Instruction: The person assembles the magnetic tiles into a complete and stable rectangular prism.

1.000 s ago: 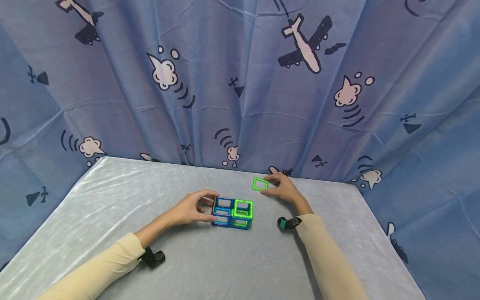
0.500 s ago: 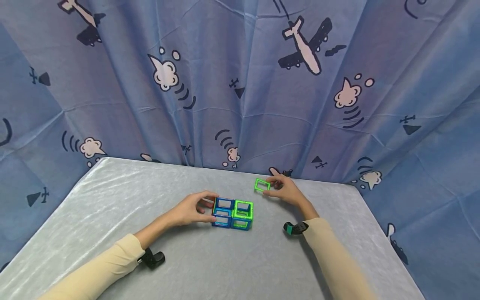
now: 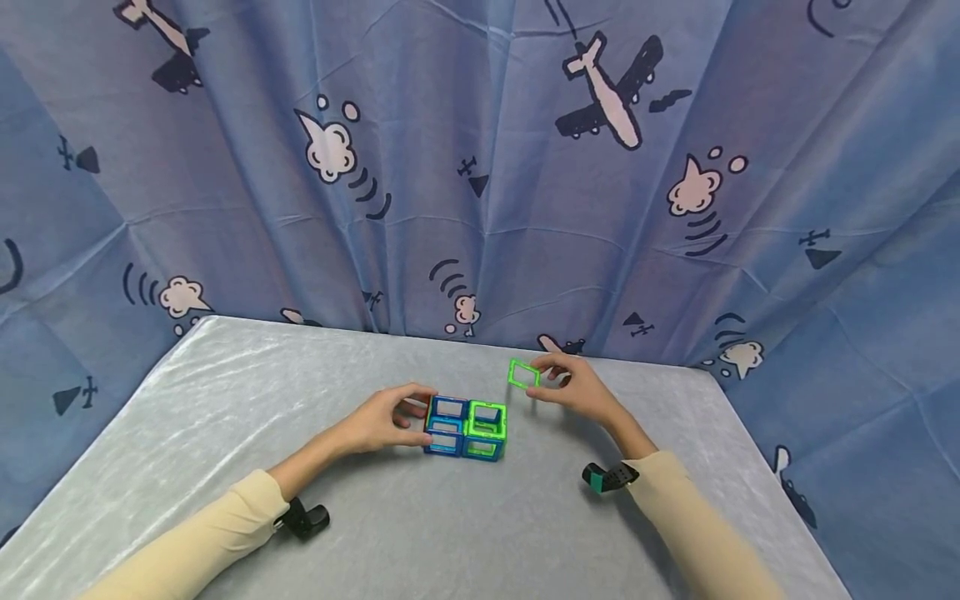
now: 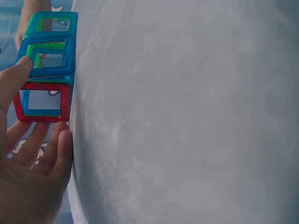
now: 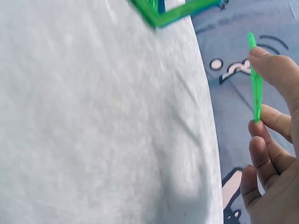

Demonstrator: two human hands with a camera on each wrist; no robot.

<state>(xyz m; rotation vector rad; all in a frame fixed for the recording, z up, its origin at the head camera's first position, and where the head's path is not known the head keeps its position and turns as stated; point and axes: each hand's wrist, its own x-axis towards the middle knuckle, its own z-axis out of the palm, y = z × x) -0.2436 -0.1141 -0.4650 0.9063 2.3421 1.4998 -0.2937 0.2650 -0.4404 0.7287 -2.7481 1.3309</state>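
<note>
A box-shaped structure of square magnetic tiles (image 3: 467, 428) stands on the table, with blue tiles at left and green ones on the right part. My left hand (image 3: 381, 419) holds its left end between thumb and fingers. A red tile (image 4: 44, 118) closes that end in the left wrist view, the thumb lying on a blue tile beside it. My right hand (image 3: 581, 390) pinches a green square magnetic tile (image 3: 511, 373) by its right edge, behind and right of the structure. Seen edge-on in the right wrist view, the green tile sits between thumb and fingertips, apart from the structure.
A pale cloth covers the table (image 3: 480, 525). Behind it hangs a blue curtain (image 3: 420, 167) printed with planes and clouds. Black bands with small devices are on the left wrist (image 3: 303, 518) and the right wrist (image 3: 611, 477).
My right hand has drawn slightly nearer and to the right, its forearm swinging right, and the green tile has tilted. The left hand and the structure have stayed in place.
</note>
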